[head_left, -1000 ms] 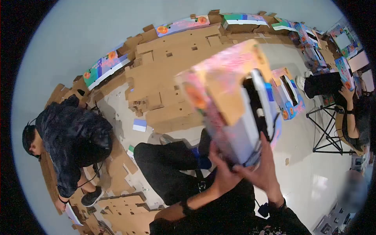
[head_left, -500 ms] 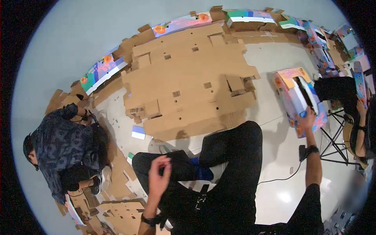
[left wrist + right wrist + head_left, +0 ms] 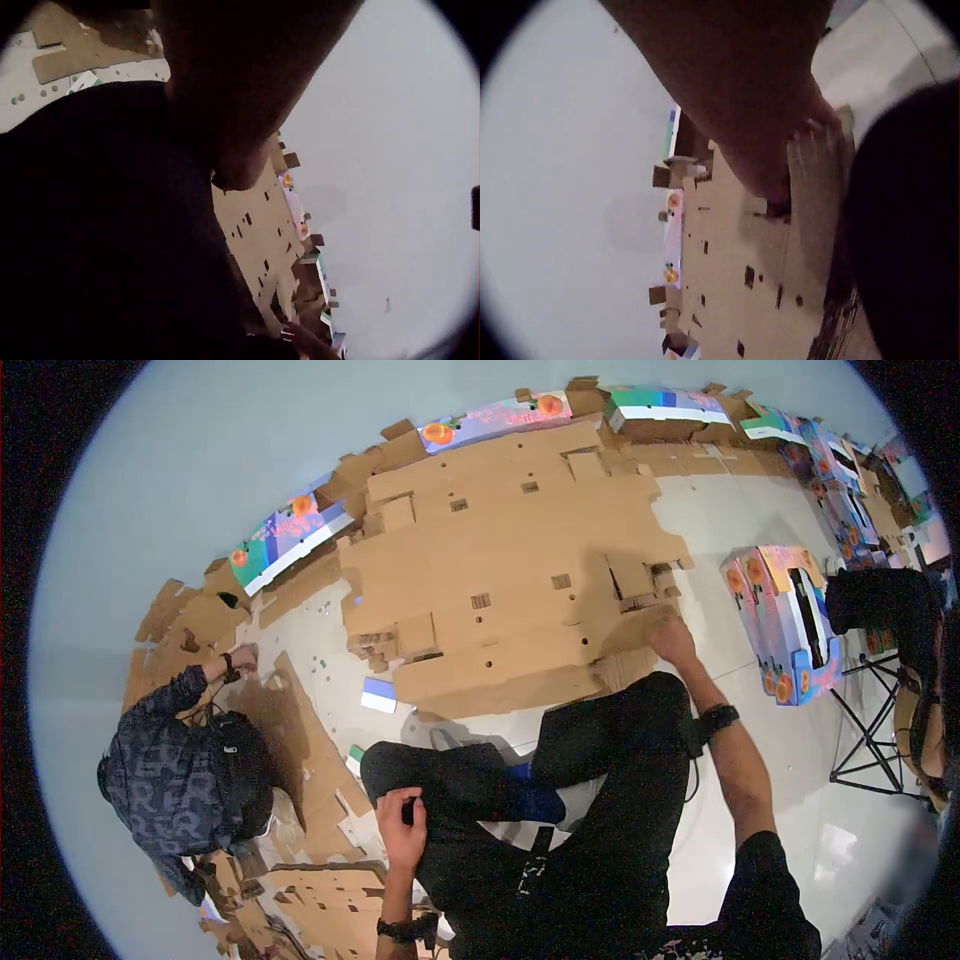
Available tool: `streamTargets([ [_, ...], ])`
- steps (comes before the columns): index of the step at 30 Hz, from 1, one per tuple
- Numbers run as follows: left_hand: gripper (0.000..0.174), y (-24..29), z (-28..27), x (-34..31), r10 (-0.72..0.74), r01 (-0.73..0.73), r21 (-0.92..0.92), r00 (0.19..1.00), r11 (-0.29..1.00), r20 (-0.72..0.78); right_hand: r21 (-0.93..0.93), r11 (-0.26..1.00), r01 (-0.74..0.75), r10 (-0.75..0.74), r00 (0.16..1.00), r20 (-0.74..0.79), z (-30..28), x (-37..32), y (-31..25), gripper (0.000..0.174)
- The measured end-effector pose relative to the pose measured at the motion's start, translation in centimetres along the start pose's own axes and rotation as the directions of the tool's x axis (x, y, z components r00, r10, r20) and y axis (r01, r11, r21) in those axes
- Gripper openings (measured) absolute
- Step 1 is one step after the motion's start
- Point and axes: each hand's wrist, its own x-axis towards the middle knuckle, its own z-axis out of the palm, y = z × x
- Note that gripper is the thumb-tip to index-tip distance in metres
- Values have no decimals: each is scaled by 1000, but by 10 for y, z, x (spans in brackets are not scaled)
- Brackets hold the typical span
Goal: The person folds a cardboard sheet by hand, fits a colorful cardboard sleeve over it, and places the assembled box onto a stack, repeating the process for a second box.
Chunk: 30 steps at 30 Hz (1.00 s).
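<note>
Your hands are well apart: right hand [image 3: 672,638] pinches the near right edge of the flat cardboard stack [image 3: 520,575], left hand [image 3: 402,830] sits over your left thigh with fingers loosely bent. Stack lies on the pale glossy floor [image 3: 745,720] in front of your crossed legs. Main container is the printed carton [image 3: 780,625] on the floor right of the stack: boxy, built up, long dark slot along its upper face, peach and pink print over orange and lilac. Slot reads black, so you can't tell the contents. More printed cartons [image 3: 840,490] are bunched at upper right. Along the wall you've got a peach-print carton [image 3: 500,422], a green-and-blue carton [image 3: 668,407] with a white edge, and another at left [image 3: 285,545]; contents unclear. Stack material is plain brown corrugated, matte, with notched outline, small square cutouts and round holes; your right wrist view shows layered ragged edges. Blue-and-white scrap [image 3: 378,695] lies just off its near left corner. A second, slotted cardboard pile [image 3: 330,895] is at lower left, near the person in the patterned dark jacket [image 3: 185,780].
</note>
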Motion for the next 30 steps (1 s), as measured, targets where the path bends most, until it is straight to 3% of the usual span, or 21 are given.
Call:
streamTargets([
  [2, 18, -9, 2, -6, 58, -57, 12, 997, 998, -41, -202, 975, -98, 66, 985, -160, -15, -31, -39, 72],
  [5, 18, -7, 2, -9, 98, -95, 44, 992, 995, -79, -191, 981, -28, -50, 918, -394, -38, -52, -67, 60],
  [8, 17, -9, 3, -11, 102, -99, 35, 991, 994, -88, -216, 963, 161, -221, 931, -290, -40, -25, -37, 42],
  [11, 18, -9, 1, -12, 112, -109, 39, 988, 993, -106, -76, 958, 275, -283, 888, -362, -71, -16, -56, 26],
  [14, 18, -6, 1, -20, 140, -134, 57, 982, 989, -123, 141, 925, 353, -239, 829, -506, -146, -56, -110, 18],
  [16, 17, -3, 1, -29, 155, -149, 58, 981, 987, -119, 652, 747, 131, -36, 987, -157, -211, -131, -148, 21],
  [18, 19, 19, 4, -48, 158, -161, -161, 987, 974, -28, 878, 478, -14, -5, 1000, 19, -233, -219, -173, 26],
  [19, 20, 34, 2, -58, 170, -159, -261, 985, 952, 19, 972, 179, -151, -77, 983, 167, -240, -279, -201, 35],
  [21, 28, 82, -5, -79, 238, -197, -287, 964, 937, 114, 884, 425, -195, -317, 883, 347, -196, -364, -197, 61],
  [22, 35, 103, -14, -89, 249, -208, -247, 958, 946, 145, 911, 402, -87, -599, 728, 334, -199, -388, -228, 69],
  [23, 42, 122, -25, -96, 257, -220, -207, 950, 953, 178, 947, 322, -16, -819, 497, 287, -203, -411, -259, 78],
  [24, 48, 133, -28, -102, 263, -231, -167, 942, 958, 206, 946, 311, 89, -900, 349, 263, -189, -423, -269, 81],
  [25, 52, 79, 7, -127, 429, -422, -82, 892, 903, 142, 942, 278, 188, -952, 183, 245, -173, -436, -268, 85],
  [26, 56, 26, 42, -152, 581, -584, 27, 811, 811, 72, 892, 360, 273, -922, 250, 295, -162, -443, -255, 70],
  [27, 59, 30, 23, -148, 421, -359, -238, 850, 903, 316, 827, 440, 349, -887, 315, 339, -152, -448, -230, 56],
  [28, 61, 34, 4, -144, 225, -22, -361, 816, 932, 532, 629, 770, 109, -598, 465, 652, -137, -457, -189, 55],
  [29, 62, 26, 8, -150, 228, -80, -316, 854, 945, 467, 311, 935, -171, -191, 497, 847, -120, -466, -141, 54],
  [30, 62, 8, 20, -157, 236, -134, -266, 886, 955, 400, 222, 930, 292, -366, 789, 494, -99, -472, -94, 58],
])
